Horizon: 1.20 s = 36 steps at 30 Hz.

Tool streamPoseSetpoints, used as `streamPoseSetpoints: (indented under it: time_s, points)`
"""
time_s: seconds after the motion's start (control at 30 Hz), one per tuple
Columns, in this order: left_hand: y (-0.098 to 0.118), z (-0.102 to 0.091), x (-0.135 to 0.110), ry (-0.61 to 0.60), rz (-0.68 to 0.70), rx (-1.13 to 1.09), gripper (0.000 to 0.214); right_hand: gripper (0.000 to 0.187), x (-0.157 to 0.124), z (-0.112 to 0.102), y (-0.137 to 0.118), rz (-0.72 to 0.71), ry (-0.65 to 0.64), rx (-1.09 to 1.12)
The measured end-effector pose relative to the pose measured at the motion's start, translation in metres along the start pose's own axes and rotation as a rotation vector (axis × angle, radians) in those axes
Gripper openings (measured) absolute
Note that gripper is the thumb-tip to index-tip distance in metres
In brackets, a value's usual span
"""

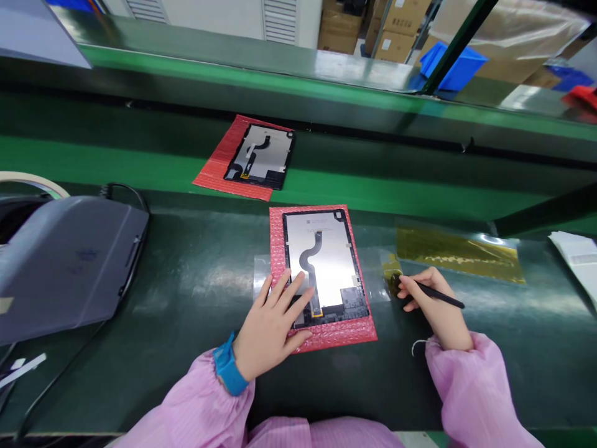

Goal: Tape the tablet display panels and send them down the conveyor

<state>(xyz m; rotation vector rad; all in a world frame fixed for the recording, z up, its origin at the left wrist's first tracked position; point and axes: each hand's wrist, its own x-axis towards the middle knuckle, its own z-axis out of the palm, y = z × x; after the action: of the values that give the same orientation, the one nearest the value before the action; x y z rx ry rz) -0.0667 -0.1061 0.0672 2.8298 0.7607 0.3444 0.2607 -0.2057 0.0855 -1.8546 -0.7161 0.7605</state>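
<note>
My left hand lies with spread fingers over the lower left of a tablet screen panel, silver back facing up, with a dark ribbon cable curving down it. Beneath the panel is a red bubble-wrap pouch. Off to the right, my right hand pinches black tweezers. Their tips are at a small piece of amber film beside the panel; the fingers partly hide them. A larger strip of amber tape film lies just beyond this hand.
A second screen panel rests on a red pouch farther back. At the left stands a grey machine with a black cable. White papers lie at the right edge. A green ledge runs along the back.
</note>
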Motion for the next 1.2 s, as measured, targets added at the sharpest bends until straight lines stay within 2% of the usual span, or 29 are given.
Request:
streamPoseSetpoints:
  time_s: [0.23,0.47,0.67,0.77,0.9,1.07,1.2]
  points:
    - [0.001,0.000,0.000,-0.011,-0.007,0.002,0.068,0.049,0.010,-0.006,-0.005,0.052,-0.066,-0.032]
    - [0.001,0.000,0.001,-0.009,-0.007,-0.015,0.069,0.046,0.013,-0.005,0.001,0.006,-0.040,0.004]
    - [0.000,0.002,0.000,-0.005,-0.026,-0.064,0.066,0.040,0.003,0.003,0.000,-0.058,-0.018,0.146]
    - [0.000,0.001,0.000,-0.016,-0.028,-0.084,0.065,0.037,-0.013,0.014,0.000,-0.079,-0.035,0.249]
    - [0.002,-0.003,0.002,-0.047,-0.035,-0.140,0.059,0.033,-0.043,0.041,-0.001,-0.094,-0.084,0.324]
    - [0.003,-0.011,0.003,-0.106,-0.039,-0.194,0.042,0.029,-0.082,0.079,-0.007,-0.135,-0.175,0.269]
    - [0.003,-0.014,0.002,-0.111,-0.012,-0.262,0.036,0.024,-0.099,0.097,-0.009,-0.159,-0.201,0.210]
